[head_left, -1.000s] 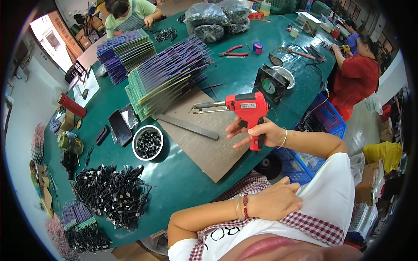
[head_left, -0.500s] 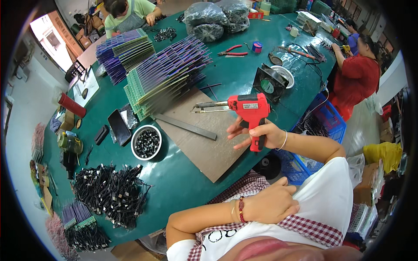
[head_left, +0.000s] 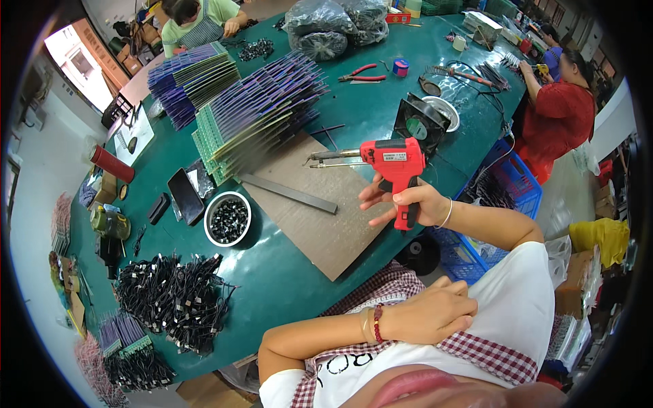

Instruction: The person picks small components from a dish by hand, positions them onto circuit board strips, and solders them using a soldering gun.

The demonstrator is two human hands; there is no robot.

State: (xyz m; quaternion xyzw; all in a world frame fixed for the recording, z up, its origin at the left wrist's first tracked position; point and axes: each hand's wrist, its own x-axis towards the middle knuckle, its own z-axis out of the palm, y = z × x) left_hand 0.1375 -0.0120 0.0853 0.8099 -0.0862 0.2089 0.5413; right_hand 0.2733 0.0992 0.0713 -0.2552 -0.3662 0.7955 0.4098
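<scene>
My right hand (head_left: 427, 204) holds a red soldering gun (head_left: 393, 160) by its grip, above the right side of a brown board (head_left: 320, 238). The gun's metal tip points left, and some of my fingers stick out past the grip. Against my white shirt, beside the checked apron strap (head_left: 486, 357), rests my left hand (head_left: 428, 313) with its fingers curled. Whatever those fingers may pinch is hidden. On the board lies a flat grey metal bar (head_left: 289, 193). Stacked green and purple circuit board strips (head_left: 262, 115) stand at its far edge.
A white bowl of small black parts (head_left: 228, 219) sits left of the board, near a phone (head_left: 186, 196). Black cables with plugs (head_left: 173, 302) lie heaped nearer me. A small fan (head_left: 420, 126) and red-handled pliers (head_left: 362, 73) are farther back. Two people (head_left: 558, 112) (head_left: 197, 27) sit across the table.
The soldering gun has shifted slightly to the right and up in my right hand. My left hand has moved a little to the right across my shirt.
</scene>
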